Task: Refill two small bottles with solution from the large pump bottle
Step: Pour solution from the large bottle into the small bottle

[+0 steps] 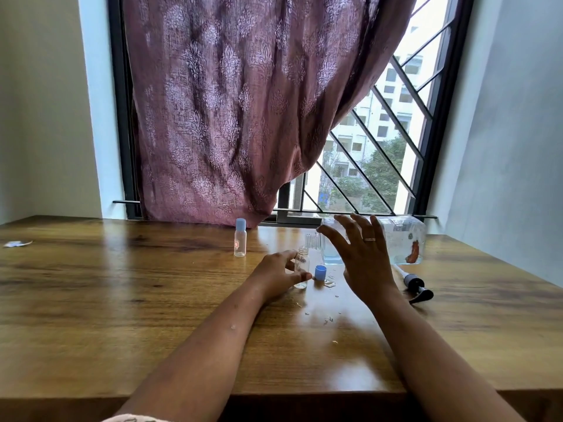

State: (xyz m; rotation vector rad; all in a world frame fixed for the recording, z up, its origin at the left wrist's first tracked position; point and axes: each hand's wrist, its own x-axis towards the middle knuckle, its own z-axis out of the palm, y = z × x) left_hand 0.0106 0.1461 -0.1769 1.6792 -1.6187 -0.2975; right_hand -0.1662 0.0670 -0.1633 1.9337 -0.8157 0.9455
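Head view: left fingers (288, 256) pinch the uncapped small bottle (302, 267), right fingers (357, 227) spread.

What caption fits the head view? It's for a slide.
Left hand holds an uncapped small bottle near the neck of the sideways large bottle; right hand spread open.

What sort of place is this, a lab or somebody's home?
Probably a room in a home, perhaps a flat: a wooden table stands against a barred window hung with a patterned curtain, and apartment blocks show outside.
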